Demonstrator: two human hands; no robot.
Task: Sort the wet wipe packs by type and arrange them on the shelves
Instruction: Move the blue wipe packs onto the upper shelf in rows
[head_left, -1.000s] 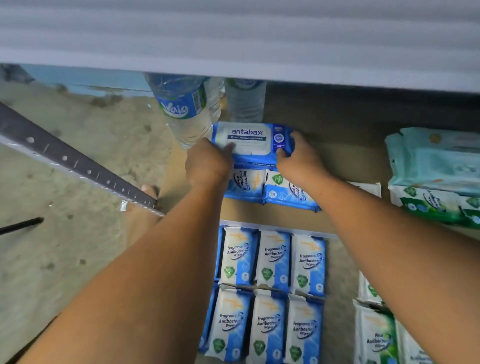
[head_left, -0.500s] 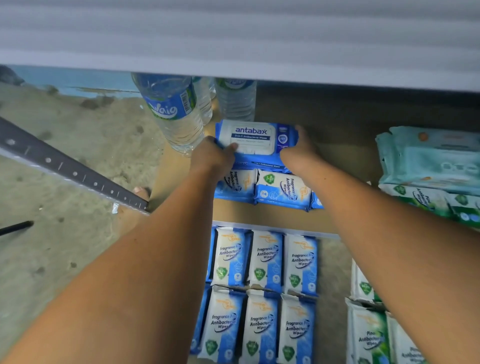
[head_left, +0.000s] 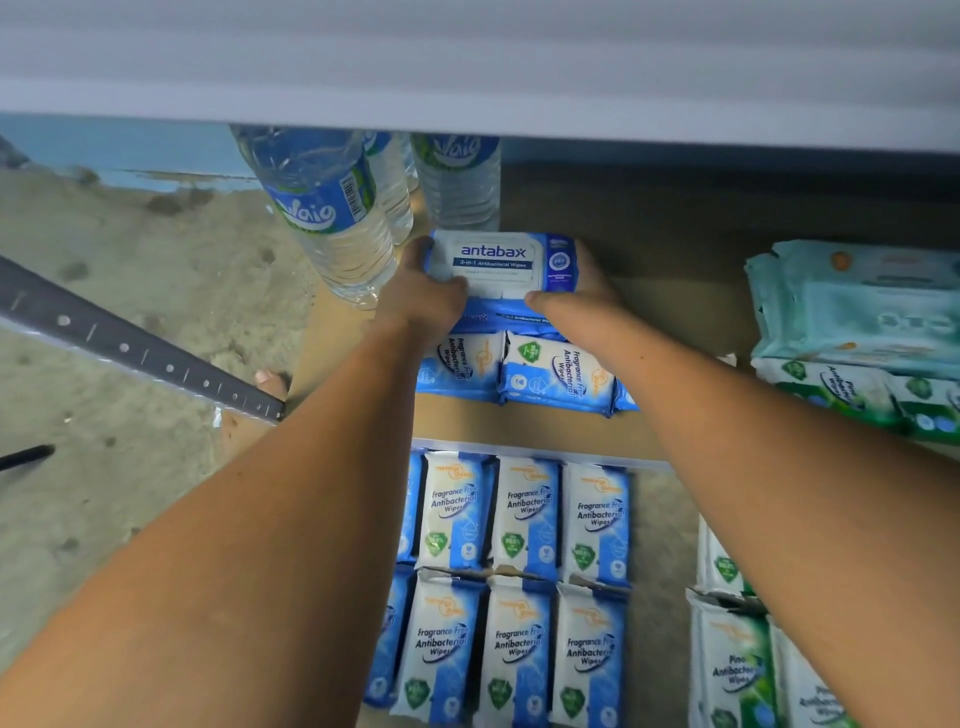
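A blue Antabax wipes pack (head_left: 501, 262) with a white lid lies on top of another blue pack on the brown shelf board (head_left: 670, 270). My left hand (head_left: 423, 293) grips its left end, thumb on the front edge. My right hand (head_left: 582, 293) grips its right end the same way. Just in front lie small blue-and-white fragrance-free packs (head_left: 553, 374) on their sides. More fragrance-free packs (head_left: 519, 571) stand in rows in a box below.
Water bottles (head_left: 332, 218) stand right behind and left of the held pack. Pale green packs (head_left: 852, 301) are stacked at the right over green pine packs (head_left: 831, 387). More pine packs (head_left: 737, 670) sit bottom right. A white shelf edge (head_left: 467, 93) hangs overhead; a perforated metal bar (head_left: 130, 348) crosses at left.
Both hands have pushed the Antabax pack a little farther back on the shelf, closer to the bottles. The grip on both ends is unchanged.
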